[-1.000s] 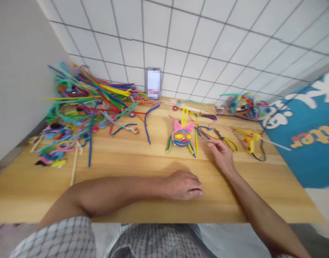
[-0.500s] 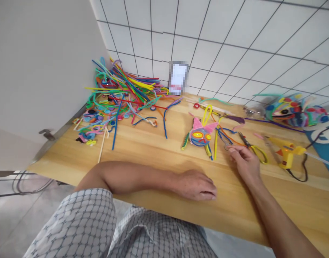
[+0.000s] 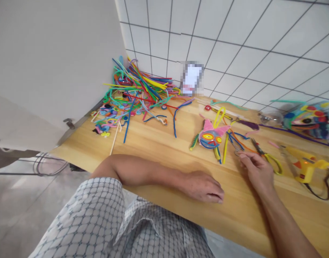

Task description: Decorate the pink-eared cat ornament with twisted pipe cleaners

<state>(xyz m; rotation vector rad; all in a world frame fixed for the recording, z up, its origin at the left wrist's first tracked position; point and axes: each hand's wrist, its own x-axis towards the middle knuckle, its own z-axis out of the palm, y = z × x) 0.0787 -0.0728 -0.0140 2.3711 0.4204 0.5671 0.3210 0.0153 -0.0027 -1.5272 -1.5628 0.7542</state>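
Observation:
My left hand [image 3: 204, 186] rests palm down on the wooden table with its fingers curled together; nothing shows in it. My right hand [image 3: 258, 170] pinches a small thin metal piece with a loop [image 3: 237, 152] between thumb and fingertips, low over the table. Left of that hand lies a cat-faced figure [image 3: 209, 139] with pink ears, a blue face, green and yellow limbs and a yellow loop on top. A yellow pipe cleaner [image 3: 225, 148] lies beside it, near blue and orange ones. Yellow-handled scissors [image 3: 273, 162] lie just right of my right hand.
A yellow glue gun [image 3: 305, 163] with a cord lies at the right. Behind it are a colourful decorated figure [image 3: 306, 120] and a purple tassel [image 3: 248, 124]. Pipe cleaners [image 3: 150, 84] and buttons are heaped at the left. A phone [image 3: 191, 79] leans on the tiled wall.
The camera view has turned left, so the table's things appear farther right. Both hands keep much the same pose, and the right hand still pinches the metal piece.

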